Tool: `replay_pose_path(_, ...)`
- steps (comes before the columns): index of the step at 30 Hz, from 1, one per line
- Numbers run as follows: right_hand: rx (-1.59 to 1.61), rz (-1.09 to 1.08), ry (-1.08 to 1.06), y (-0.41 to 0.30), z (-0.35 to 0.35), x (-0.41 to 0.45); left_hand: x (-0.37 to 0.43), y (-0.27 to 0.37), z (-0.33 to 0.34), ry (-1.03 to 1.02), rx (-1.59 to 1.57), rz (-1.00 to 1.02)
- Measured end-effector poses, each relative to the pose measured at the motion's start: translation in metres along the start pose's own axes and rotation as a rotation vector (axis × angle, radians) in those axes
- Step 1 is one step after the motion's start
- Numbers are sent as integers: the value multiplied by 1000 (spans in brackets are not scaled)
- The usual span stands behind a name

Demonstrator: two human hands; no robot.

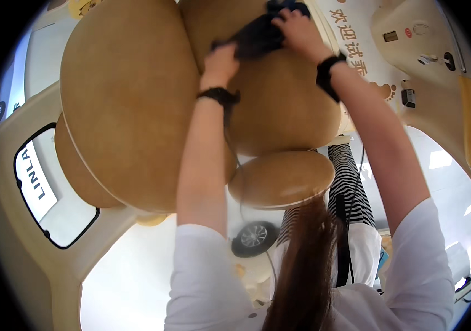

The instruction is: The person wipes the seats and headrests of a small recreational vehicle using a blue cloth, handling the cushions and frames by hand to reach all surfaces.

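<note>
A dark blue cloth (pixel 258 39) lies stretched and partly bunched across the tan seat cushion (pixel 281 99). My left hand (pixel 221 62) grips its near left end, close to the seam between the cushion and the backrest. At the far right end, my right hand (pixel 299 33) has its fingers bent over the fabric, near the cushion's outer edge. Both hands and the cloth are blurred. Dark bands circle both wrists, the right one carrying a small black box.
The large tan seat backrest (pixel 127 95) rises at left, beside a black-framed window (pixel 57 186). A smaller tan oval pad (pixel 283 178) sits nearest me. A car door panel (pixel 417 45) with a handle is at right. A thin cord (pixel 239 173) hangs beside my left forearm.
</note>
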State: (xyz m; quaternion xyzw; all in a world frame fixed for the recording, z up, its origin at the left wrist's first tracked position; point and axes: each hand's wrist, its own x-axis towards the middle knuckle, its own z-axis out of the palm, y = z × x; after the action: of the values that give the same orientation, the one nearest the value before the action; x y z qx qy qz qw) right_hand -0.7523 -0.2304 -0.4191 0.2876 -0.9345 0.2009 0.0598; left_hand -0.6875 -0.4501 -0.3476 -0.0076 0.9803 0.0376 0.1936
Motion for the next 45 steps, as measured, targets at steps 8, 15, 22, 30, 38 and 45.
replay_pose_path(8, 199, 65, -457, -75, -53, -155, -69, 34, 44, -655, 211, -28)
replay_pose_path(15, 169, 46, -586, -97, -76, -227, -119, 75, 68, -927, 171, 120)
replay_pose_path(22, 372, 3, -824, -77, -111, -166, -115, 31, 58, -978, -398, 119)
replay_pose_path(30, 250, -111, 253, 2, -136, 84, 24, -21, -135, 399, -262, -16)
replay_pose_path(38, -141, 163, -70, 129, 24, 191, 225, -35, -67, 370, 53, 352)
replay_pose_path(45, -267, 105, 34, 36, 40, 180, 196, -83, 0, 109, 274, 106)
